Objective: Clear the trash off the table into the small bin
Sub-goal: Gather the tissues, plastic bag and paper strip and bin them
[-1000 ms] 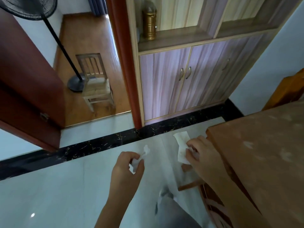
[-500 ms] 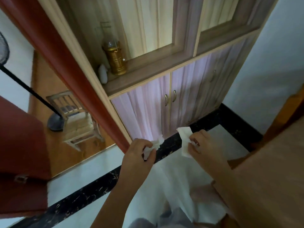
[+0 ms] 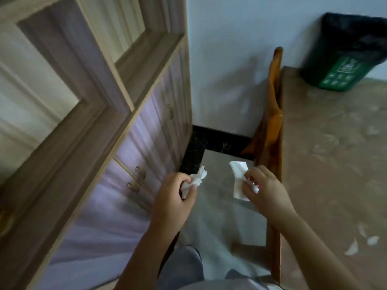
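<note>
One brown wooden table (image 3: 335, 164) carries one dark green plastic bin (image 3: 343, 65) at its far corner; I should carry both loads over its rim before letting go. My left hand (image 3: 173, 197) grips one crumpled white tissue (image 3: 196, 178), my right hand (image 3: 266, 191) pinches one flat white paper scrap (image 3: 238, 178); about three white bits (image 3: 372, 240) lie on the near edge.

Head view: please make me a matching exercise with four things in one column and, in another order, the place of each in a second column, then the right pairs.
Things:
1. crumpled tissue
2. flat paper piece
3. green bin
4. white scraps

Places:
A. far corner of the table, by the wall
B. in the right hand
C. near part of the tabletop, at the right
D. in the left hand

Pairs: 1-D, 2-B, 3-A, 4-C
</note>
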Demonstrator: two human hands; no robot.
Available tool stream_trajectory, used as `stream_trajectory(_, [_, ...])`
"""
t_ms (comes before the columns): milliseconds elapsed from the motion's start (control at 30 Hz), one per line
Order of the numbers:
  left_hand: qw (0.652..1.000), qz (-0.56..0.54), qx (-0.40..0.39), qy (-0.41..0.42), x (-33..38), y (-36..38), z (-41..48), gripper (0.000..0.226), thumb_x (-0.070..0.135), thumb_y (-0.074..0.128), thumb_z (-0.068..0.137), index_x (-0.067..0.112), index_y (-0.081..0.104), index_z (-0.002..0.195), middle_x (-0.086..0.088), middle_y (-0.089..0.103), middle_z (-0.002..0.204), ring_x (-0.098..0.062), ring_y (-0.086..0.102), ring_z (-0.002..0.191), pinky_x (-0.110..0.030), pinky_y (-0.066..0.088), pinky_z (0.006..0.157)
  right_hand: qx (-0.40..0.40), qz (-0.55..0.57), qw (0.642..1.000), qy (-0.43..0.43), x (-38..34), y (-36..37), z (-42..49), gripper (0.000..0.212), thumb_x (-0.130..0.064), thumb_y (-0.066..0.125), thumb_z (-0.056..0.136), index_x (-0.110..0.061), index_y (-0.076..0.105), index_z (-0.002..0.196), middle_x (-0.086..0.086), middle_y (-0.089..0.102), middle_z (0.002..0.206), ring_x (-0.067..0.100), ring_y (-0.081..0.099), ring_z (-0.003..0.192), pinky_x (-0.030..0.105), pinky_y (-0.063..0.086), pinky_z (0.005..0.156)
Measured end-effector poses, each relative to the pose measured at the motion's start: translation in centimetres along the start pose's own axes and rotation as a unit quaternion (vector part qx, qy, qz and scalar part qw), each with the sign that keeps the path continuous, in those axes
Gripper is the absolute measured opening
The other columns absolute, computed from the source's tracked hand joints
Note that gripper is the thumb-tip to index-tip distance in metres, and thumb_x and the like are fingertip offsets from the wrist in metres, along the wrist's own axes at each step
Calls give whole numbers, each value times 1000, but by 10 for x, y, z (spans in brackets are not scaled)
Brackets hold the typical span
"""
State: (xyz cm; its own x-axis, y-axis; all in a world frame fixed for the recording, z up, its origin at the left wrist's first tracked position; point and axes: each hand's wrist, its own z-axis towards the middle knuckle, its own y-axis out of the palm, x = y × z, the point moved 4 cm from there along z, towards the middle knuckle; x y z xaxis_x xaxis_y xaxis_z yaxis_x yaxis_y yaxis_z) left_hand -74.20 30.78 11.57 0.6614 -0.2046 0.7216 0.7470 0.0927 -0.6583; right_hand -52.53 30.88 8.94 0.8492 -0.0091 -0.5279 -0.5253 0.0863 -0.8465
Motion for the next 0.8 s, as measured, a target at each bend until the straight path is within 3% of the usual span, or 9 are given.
stream_trajectory(200, [996, -46, -48, 67, -6, 19, 99, 13, 3, 70, 75, 4, 58, 80, 1, 51, 72, -3, 46, 58, -3, 32, 58, 72, -4, 996, 53, -13, -12, 58, 8, -10, 62, 80, -7, 60, 88, 4, 55, 91, 14, 46, 75, 14, 29, 52])
stream_trajectory(300, [990, -88, -82, 71, -5, 43, 139, 14, 3, 71, 74, 7, 58, 80, 1, 54, 70, -7, 50, 56, -5, 34, 56, 101, -7, 989, 103, 0, -30, 77, 11, -9, 63, 79, -7, 60, 90, 6, 57, 92, 19, 52, 79, 27, 42, 58])
stream_trajectory(467, [979, -108, -127, 118, 14, 92, 213, 17, 9, 69, 76, 19, 56, 80, 10, 54, 71, 1, 53, 66, -4, 36, 58, 156, -18, 974, 163, 42, -59, 122, 15, -8, 64, 77, -8, 59, 91, 7, 56, 88, 22, 53, 78, 35, 47, 59])
stream_trajectory(667, [963, -109, -159, 188, 75, 149, 309, 13, 6, 68, 77, 12, 58, 82, 7, 56, 76, -6, 54, 70, -9, 39, 56, 229, -26, 955, 186, 105, -102, 196, 14, -6, 66, 76, -8, 60, 88, 3, 54, 84, 18, 50, 73, 21, 35, 54])
stream_trajectory(800, [949, -89, -162, 256, 116, 178, 363, 12, 6, 68, 77, 9, 58, 82, 2, 55, 77, -10, 53, 71, -12, 42, 54, 258, -43, 946, 193, 142, -131, 235, 15, -5, 67, 74, -10, 60, 87, 0, 52, 83, 18, 50, 72, 26, 37, 53])
